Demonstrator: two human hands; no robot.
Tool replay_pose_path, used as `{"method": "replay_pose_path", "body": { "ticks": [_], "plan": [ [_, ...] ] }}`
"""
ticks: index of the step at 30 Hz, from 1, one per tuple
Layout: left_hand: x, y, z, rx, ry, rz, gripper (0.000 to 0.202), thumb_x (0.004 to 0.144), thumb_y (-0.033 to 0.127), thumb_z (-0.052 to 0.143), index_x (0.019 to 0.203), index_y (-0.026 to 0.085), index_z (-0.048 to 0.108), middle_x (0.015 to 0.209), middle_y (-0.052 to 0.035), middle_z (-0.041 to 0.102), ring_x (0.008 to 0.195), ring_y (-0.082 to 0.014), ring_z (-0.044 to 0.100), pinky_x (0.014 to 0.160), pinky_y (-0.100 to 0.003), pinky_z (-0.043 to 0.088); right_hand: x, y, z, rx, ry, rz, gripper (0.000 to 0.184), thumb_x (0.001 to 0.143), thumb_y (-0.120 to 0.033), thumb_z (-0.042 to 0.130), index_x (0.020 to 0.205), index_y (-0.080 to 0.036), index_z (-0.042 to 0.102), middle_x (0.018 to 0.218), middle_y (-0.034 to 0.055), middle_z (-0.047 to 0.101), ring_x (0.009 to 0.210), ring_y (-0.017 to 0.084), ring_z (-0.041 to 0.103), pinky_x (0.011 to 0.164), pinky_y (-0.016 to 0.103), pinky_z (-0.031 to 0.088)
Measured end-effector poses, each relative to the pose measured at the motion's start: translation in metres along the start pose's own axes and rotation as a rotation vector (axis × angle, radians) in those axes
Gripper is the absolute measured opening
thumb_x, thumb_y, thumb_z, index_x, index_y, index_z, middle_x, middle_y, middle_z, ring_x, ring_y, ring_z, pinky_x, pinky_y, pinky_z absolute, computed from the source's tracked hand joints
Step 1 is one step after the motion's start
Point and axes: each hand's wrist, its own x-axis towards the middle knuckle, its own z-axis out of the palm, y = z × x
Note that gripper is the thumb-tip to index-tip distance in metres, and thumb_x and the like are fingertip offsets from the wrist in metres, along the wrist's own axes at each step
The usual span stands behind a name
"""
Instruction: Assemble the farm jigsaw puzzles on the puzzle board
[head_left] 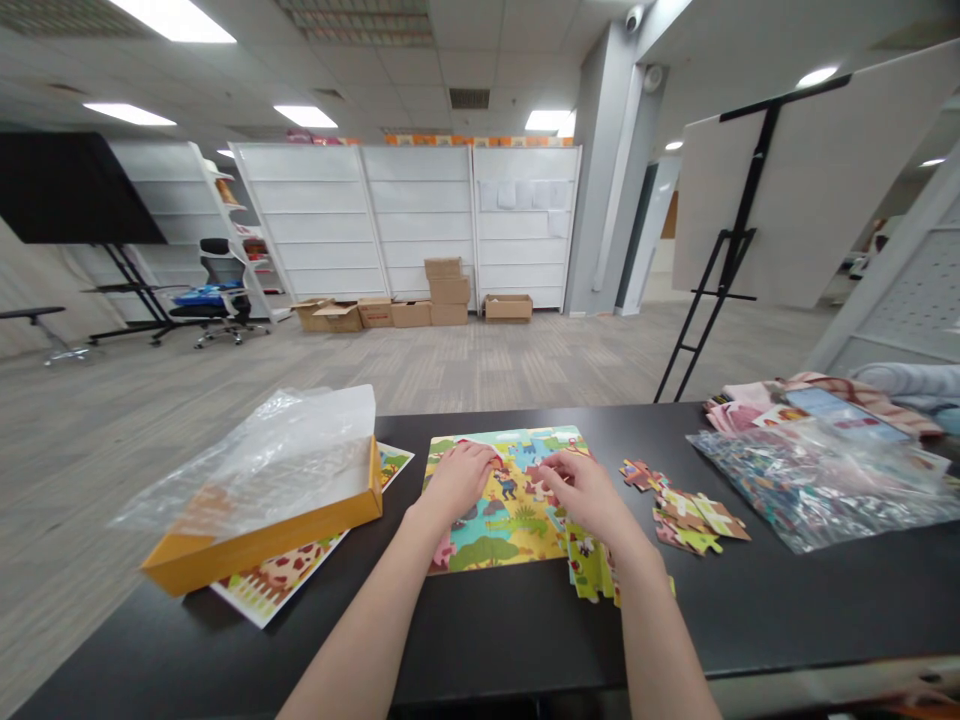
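Printing on the brown cardboard cartons (448, 292) is too small to read, as is any on the white paper sheets (506, 194) fixed to the white metal shelving (420, 225).

The multicoloured rectangular cartoon-print jigsaw puzzle (487, 552) lies flat on the table, between and beneath the hands. Left hand (463, 473): fingers close together, slightly curled, over the upper left area; any grip cannot be determined. Right hand (577, 487): thumb and index finger slightly parted at the right portion; whether a piece is pinched cannot be determined.

The right forearm partly covers green-printed loose pieces (589, 568) at the puzzle's lower right corner. Further right: a cluster of mixed-colour cardboard pieces (686, 515), then a clear plastic bag of small pieces (806, 490). Left: a yellow open cardboard box (274, 545), topped by crumpled clear plastic film (262, 465), overlapping a printed picture sheet (289, 580).

Surface: smooth black table (495, 640). Room: grey striped carpet (420, 370), white panelled ceiling, grey column (592, 200).
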Motion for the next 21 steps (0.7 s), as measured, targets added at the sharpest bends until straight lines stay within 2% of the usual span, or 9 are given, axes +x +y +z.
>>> {"method": "replay_pose_path", "body": {
  "ticks": [5,11,15,18,21],
  "plan": [
    [0.000,0.001,0.001,0.008,-0.008,-0.028,0.027,0.099,0.025,0.046,0.113,0.022,0.069,0.119,-0.0074,0.071,0.113,-0.0243,0.061,0.100,-0.040,0.045,-0.004,0.016,-0.027,-0.137,0.146,0.119,0.027,0.088,-0.039,0.050,0.085,-0.020,0.069,0.081,0.0072,0.076,0.075,0.022,0.070,0.067,0.030,0.048],
    [0.000,0.002,-0.002,-0.035,0.033,-0.012,0.025,0.099,0.025,0.048,0.113,0.020,0.068,0.120,-0.0088,0.070,0.114,-0.0247,0.061,0.102,-0.042,0.046,-0.009,0.028,-0.045,-0.284,0.129,0.208,0.024,0.085,-0.037,0.057,0.089,-0.019,0.072,0.088,0.0090,0.077,0.082,0.023,0.072,0.073,0.031,0.049],
    [-0.002,0.029,-0.019,-0.127,0.131,0.038,0.029,0.098,0.022,0.047,0.122,0.019,0.064,0.127,-0.0111,0.067,0.119,-0.0248,0.060,0.103,-0.042,0.046,-0.012,0.026,-0.052,-0.317,0.170,0.226,0.023,0.087,-0.032,0.056,0.092,-0.018,0.074,0.093,0.0094,0.077,0.087,0.022,0.072,0.076,0.029,0.049],
    [-0.009,0.059,-0.037,-0.176,0.008,0.165,0.025,0.099,0.025,0.048,0.114,0.021,0.068,0.115,-0.0072,0.072,0.109,-0.0235,0.064,0.101,-0.042,0.048,-0.009,0.025,-0.056,-0.374,0.200,0.253,0.023,0.087,-0.031,0.057,0.094,-0.018,0.075,0.095,0.0094,0.077,0.088,0.022,0.071,0.076,0.029,0.048],
    [-0.017,0.078,-0.054,-0.163,-0.072,0.183,0.025,0.099,0.026,0.049,0.111,0.020,0.069,0.112,-0.0081,0.074,0.106,-0.0242,0.066,0.098,-0.041,0.049,0.002,0.023,-0.053,-0.407,0.149,0.249,0.021,0.085,-0.031,0.059,0.094,-0.019,0.075,0.094,0.0077,0.077,0.087,0.022,0.071,0.073,0.028,0.046]
  ]
}}
